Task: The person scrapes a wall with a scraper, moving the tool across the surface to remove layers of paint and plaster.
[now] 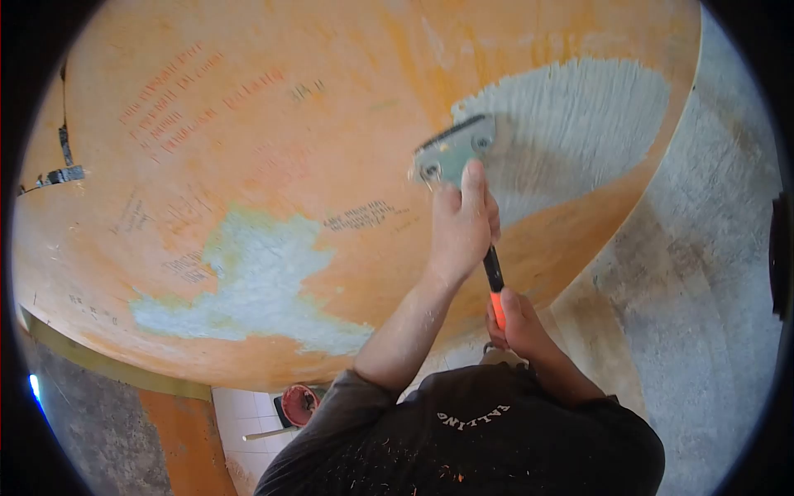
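Observation:
A long-handled scraper (pixel 453 160) with a wide grey-green metal head and a black-and-orange handle lies against a large curved orange surface (pixel 380 273). Closed around the handle just below the head is my left hand (pixel 463 227), its thumb stretched up onto the head. Lower down, my right hand (pixel 519 322) wraps the orange end of the handle near my body. The blade edge meets the orange coating at the left border of a bare pale grey patch (pixel 587 124). My fingers hide part of the handle.
Another irregular pale patch (pixel 269 273) shows at the lower left of the surface, among handwritten marks. Dark tape (pixel 62 175) sits at the far left. Below stands a reddish bucket (pixel 299 405) on white tiles, beside a stick (pixel 266 434). Grey concrete floor (pixel 670 322) lies right.

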The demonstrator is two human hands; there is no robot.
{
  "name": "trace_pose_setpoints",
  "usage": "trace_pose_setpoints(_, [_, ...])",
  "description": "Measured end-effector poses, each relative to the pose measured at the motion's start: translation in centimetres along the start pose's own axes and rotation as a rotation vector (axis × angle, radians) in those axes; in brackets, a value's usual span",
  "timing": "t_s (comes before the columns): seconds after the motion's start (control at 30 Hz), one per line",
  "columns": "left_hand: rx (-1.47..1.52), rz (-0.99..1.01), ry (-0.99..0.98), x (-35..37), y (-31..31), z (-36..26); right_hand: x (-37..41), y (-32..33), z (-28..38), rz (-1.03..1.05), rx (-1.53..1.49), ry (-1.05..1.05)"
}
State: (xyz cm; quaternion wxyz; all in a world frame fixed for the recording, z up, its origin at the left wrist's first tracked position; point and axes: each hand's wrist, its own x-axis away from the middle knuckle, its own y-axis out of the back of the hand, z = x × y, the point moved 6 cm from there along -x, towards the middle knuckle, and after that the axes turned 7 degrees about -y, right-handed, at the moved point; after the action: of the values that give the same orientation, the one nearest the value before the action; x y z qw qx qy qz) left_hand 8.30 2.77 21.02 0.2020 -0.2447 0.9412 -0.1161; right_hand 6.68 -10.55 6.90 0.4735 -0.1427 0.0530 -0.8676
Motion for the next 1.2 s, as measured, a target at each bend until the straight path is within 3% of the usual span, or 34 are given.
trace_pose_setpoints(0.13, [0.043, -0.001, 0.045, 1.2, 0.5, 0.9, 1.1, 0.2, -1.4, 0.100, -0.105, -0.086])
trace_pose_setpoints(0.2, [0.058, 0.052, 0.067, 1.7, 1.1, 2.3, 2.0, -0.1, -1.3, 0.142, -0.107, 0.061])
trace_pose_setpoints(0.33, [0.070, 0.101, 0.149, 3.2, 1.4, 5.9, 2.5, 0.6, -6.8, 0.155, -0.243, 0.080])
trace_pose_setpoints(0.43, [0.107, 0.181, 0.210, 4.7, 1.9, 10.7, 2.7, 2.1, -11.3, 0.064, -0.384, -0.041])
trace_pose_setpoints(0.5, [-0.022, 0.191, 0.132, 5.5, 2.8, 12.9, 3.3, 2.6, -13.1, 0.080, -0.394, -0.154])
trace_pose_setpoints(0.7, [0.228, -0.037, 0.310, 8.3, 4.4, 16.7, 3.5, 4.0, -17.5, 0.038, -0.322, -0.214])
trace_pose_setpoints(0.8, [0.212, 0.097, 0.350, 8.8, 5.2, 18.6, 3.2, 4.4, -18.7, 0.036, -0.285, -0.221])
trace_pose_setpoints(0.9, [0.238, 0.031, 0.377, 9.0, 5.0, 19.0, 3.0, 3.6, -19.0, 0.051, -0.310, -0.197])
trace_pose_setpoints(1.2, [-0.009, -0.028, 0.261, 8.5, 5.0, 18.8, 2.2, 3.1, -18.9, -0.041, -0.102, -0.121])
